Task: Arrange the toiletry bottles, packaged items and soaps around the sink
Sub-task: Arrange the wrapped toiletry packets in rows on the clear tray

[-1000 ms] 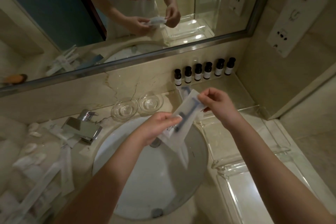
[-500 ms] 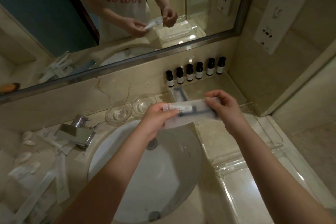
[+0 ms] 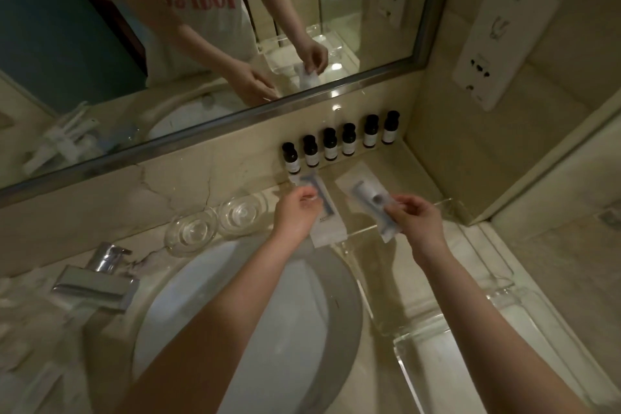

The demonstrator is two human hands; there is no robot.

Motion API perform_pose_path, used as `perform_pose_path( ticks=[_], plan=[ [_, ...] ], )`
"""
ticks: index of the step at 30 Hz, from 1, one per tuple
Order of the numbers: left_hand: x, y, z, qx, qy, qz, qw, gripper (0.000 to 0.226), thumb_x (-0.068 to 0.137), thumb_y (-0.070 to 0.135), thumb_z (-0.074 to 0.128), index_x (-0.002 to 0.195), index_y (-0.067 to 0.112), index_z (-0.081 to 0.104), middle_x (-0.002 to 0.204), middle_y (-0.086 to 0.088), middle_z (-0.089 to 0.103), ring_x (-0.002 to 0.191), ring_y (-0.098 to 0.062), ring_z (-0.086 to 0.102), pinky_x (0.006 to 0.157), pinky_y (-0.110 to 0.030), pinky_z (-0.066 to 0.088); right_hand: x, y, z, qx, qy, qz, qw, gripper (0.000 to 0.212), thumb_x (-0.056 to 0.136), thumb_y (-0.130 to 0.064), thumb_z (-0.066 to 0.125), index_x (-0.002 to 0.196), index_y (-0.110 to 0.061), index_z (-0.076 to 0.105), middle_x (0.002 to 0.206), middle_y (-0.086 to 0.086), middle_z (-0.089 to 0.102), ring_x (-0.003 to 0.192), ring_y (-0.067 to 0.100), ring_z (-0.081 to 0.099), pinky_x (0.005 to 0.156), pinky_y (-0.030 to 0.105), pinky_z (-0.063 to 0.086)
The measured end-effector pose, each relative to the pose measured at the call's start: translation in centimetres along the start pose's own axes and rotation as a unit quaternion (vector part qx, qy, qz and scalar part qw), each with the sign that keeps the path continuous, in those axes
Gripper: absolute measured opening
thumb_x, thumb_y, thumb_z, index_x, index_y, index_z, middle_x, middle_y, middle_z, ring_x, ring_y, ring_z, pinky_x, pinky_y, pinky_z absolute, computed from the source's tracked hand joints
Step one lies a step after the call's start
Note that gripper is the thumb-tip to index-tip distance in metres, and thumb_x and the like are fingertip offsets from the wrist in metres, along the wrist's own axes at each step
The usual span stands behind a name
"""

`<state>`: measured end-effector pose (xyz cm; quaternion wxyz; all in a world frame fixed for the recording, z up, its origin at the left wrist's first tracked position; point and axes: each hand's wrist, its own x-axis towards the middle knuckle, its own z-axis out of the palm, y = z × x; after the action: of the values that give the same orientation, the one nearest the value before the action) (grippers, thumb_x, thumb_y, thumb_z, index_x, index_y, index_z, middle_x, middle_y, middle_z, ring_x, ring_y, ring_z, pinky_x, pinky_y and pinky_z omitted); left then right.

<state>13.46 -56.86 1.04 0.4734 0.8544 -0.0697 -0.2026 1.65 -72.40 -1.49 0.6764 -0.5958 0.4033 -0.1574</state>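
The single packet that was being held between both hands half a second ago is now being gripped only by the right hand [image 3: 416,223]. This clear packet [image 3: 371,200] is being pinched at its near end, over the counter [image 3: 386,175] behind the sink [image 3: 268,329]. A second packet [image 3: 324,215] is being pressed flat by the left hand [image 3: 295,212], fingers curled on it. Six dark bottles [image 3: 339,144] are being kept in a row beneath the mirror [image 3: 235,27].
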Motion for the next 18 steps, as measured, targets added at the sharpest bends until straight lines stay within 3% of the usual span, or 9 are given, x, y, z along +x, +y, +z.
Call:
perform_pose_path(
  ticks=[2, 4, 7, 11, 15, 18],
  plan=[
    [0.1, -1.2, 0.1, 0.055, -0.012, 0.011, 0.998, 0.028, 0.088, 0.014, 0.058, 0.116, 0.009, 0.061, 0.122, -0.008, 0.062, 0.115, -0.022, 0.056, 0.095, -0.027, 0.041, 0.9, 0.7, 0.5, -0.063, 0.032, -0.005, 0.997, 0.018, 0.082, -0.004, 0.067, 0.1, -0.005, 0.066, 0.083, 0.009, 0.063, 0.075, 0.022, 0.059, 0.069, 0.032, 0.048],
    [0.2, -2.1, 0.1, 0.124, -0.017, 0.051, 0.991, 0.031, 0.088, 0.016, 0.059, 0.118, 0.009, 0.06, 0.127, -0.008, 0.057, 0.121, -0.023, 0.051, 0.099, -0.027, 0.037, 1.2, 1.3, 0.6, -0.119, 0.042, 0.0, 0.992, 0.027, 0.081, -0.012, 0.069, 0.108, -0.011, 0.064, 0.092, 0.012, 0.065, 0.083, 0.027, 0.062, 0.074, 0.037, 0.051],
    [0.6, -2.8, 0.1, 0.171, 0.016, 0.069, 0.983, 0.04, 0.086, 0.019, 0.061, 0.123, 0.008, 0.055, 0.134, -0.011, 0.048, 0.125, -0.026, 0.044, 0.105, -0.03, 0.032, 0.8, 1.2, 0.6, -0.131, 0.036, 0.007, 0.991, 0.044, 0.075, -0.013, 0.074, 0.115, -0.018, 0.056, 0.087, 0.005, 0.059, 0.08, 0.022, 0.059, 0.073, 0.036, 0.049],
    [0.8, -3.0, 0.2, 0.133, 0.027, -0.007, 0.991, 0.05, 0.085, 0.026, 0.063, 0.127, 0.006, 0.045, 0.135, -0.013, 0.041, 0.124, -0.03, 0.044, 0.102, -0.034, 0.037, 0.4, -1.1, 0.3, -0.098, 0.01, -0.065, 0.993, 0.042, 0.076, 0.009, 0.065, 0.102, -0.022, 0.056, 0.075, 0.0, 0.053, 0.071, 0.016, 0.053, 0.07, 0.032, 0.049],
    [1.2, -2.8, 0.3, 0.083, 0.005, -0.093, 0.992, 0.063, 0.085, 0.033, 0.063, 0.134, 0.003, 0.037, 0.137, -0.014, 0.042, 0.124, -0.03, 0.045, 0.097, -0.033, 0.039, -0.3, -5.6, -0.4, -0.059, -0.029, -0.133, 0.989, 0.041, 0.08, 0.012, 0.06, 0.089, -0.028, 0.058, 0.077, 0.0, 0.059, 0.074, 0.015, 0.059, 0.069, 0.022, 0.054],
    [1.1, -2.5, 0.2, 0.118, 0.074, -0.032, 0.99, 0.053, 0.086, 0.028, 0.063, 0.128, 0.004, 0.044, 0.134, -0.015, 0.041, 0.124, -0.031, 0.042, 0.101, -0.034, 0.035, -0.1, -8.2, -0.8, -0.081, -0.073, -0.141, 0.984, 0.035, 0.081, 0.006, 0.062, 0.09, -0.028, 0.059, 0.079, -0.004, 0.065, 0.075, 0.009, 0.064, 0.071, 0.022, 0.055]
  ],
)
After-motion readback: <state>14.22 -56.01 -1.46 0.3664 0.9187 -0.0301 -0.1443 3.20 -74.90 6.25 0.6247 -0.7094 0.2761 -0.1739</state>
